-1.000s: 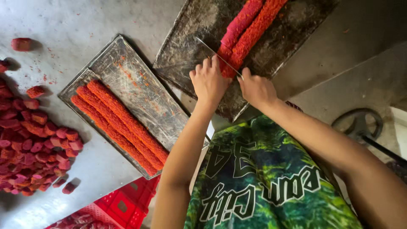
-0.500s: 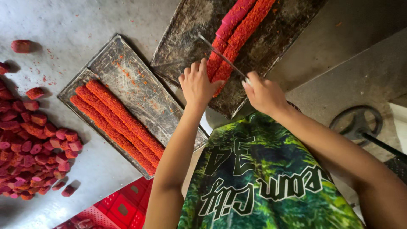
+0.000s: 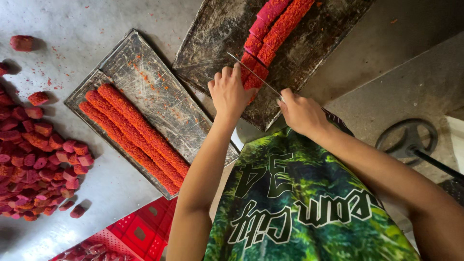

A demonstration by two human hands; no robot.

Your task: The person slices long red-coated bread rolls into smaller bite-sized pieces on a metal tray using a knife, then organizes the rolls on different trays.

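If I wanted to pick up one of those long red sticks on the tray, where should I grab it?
Probably under the middle of a long red roll, with fingers sliding in from the bare side of the metal tray. The rolls lie flat, slanted and pressed side by side, and look crumbly, so lifting by one end might snap them.

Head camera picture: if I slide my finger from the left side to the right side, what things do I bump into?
Pile of cut red pieces → metal tray with long orange-red rolls → left hand pressing the red rolls on the dark tray → thin knife blade → right hand → black round wheel.
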